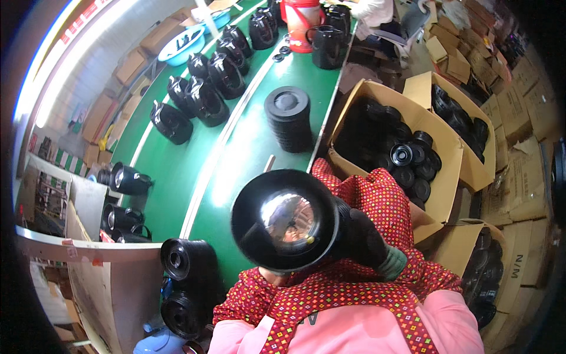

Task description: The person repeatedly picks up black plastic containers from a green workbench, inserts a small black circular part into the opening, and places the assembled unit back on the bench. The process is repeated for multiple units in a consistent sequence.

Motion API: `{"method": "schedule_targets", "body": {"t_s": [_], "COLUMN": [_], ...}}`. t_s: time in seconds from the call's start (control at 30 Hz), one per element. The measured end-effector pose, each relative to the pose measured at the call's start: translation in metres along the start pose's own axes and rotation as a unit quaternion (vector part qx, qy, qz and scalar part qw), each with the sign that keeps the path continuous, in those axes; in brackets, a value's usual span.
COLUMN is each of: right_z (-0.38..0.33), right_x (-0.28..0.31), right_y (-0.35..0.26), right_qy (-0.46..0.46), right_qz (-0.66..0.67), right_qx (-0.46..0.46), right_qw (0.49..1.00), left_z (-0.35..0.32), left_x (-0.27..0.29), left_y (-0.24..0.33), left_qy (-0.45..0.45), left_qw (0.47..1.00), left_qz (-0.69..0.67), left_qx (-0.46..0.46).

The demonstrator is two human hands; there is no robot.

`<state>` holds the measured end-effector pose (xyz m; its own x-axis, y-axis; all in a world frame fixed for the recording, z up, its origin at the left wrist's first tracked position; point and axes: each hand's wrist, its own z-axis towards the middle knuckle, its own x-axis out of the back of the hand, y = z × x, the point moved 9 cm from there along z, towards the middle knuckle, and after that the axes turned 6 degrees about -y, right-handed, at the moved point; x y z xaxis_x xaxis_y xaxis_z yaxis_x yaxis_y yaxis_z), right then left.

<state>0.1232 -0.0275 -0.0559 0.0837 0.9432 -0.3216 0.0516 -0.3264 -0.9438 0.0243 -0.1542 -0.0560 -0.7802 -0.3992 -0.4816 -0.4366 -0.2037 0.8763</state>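
Close in front of me is a black jug [243,227], its wide round mouth turned up toward me and its inside mirror-bright. My right hand [361,239], in a dark glove with a green cuff, grips the jug at its right side. Only a sliver of my left hand [272,277] shows below the rim; the jug hides its fingers. Just beyond, on the green table [177,159], stands a stack of black ribbed discs [288,121]. A short pale stick [269,163] lies between the stack and the jug.
Several glossy black jugs [206,103] stand along the table's left and far parts, near a red-and-white bucket [302,26]. At my right, an open carton [451,189] holds black round parts. Black cylindrical pieces [180,259] sit at lower left. A blue basin [183,46] is far left.
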Motion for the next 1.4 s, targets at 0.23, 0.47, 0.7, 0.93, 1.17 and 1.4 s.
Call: {"method": "schedule_targets", "body": {"t_s": [0.23,0.47,0.7,0.93,1.17,1.4], "right_z": [-0.013,-0.006,-0.008,-0.010,-0.013,0.008], "right_x": [0.048,0.082,0.051,0.051,0.059,0.095], "right_y": [-0.032,-0.129,-0.155,-0.144,-0.138,-0.080], "right_qy": [0.052,0.058,-0.021,-0.052,-0.048,0.002], "right_qz": [-0.191,-0.066,-0.402,-0.343,-0.269,0.048], "right_qx": [0.137,0.172,0.227,0.244,0.229,-0.005], "right_qw": [0.971,0.981,0.887,0.906,0.934,0.999], "left_z": [0.046,0.041,0.043,0.037,0.032,0.018], "left_x": [-0.019,-0.012,-0.010,-0.005,-0.003,-0.079], "left_y": [-0.018,-0.004,-0.005,-0.001,0.023,0.139], "left_qy": [0.045,0.083,0.110,0.134,0.167,0.000], "left_qw": [0.999,0.996,0.993,0.989,0.976,0.603], "left_qz": [0.004,0.026,0.034,0.040,0.109,0.719], "left_qx": [-0.017,-0.017,-0.029,-0.054,-0.081,-0.346]}}
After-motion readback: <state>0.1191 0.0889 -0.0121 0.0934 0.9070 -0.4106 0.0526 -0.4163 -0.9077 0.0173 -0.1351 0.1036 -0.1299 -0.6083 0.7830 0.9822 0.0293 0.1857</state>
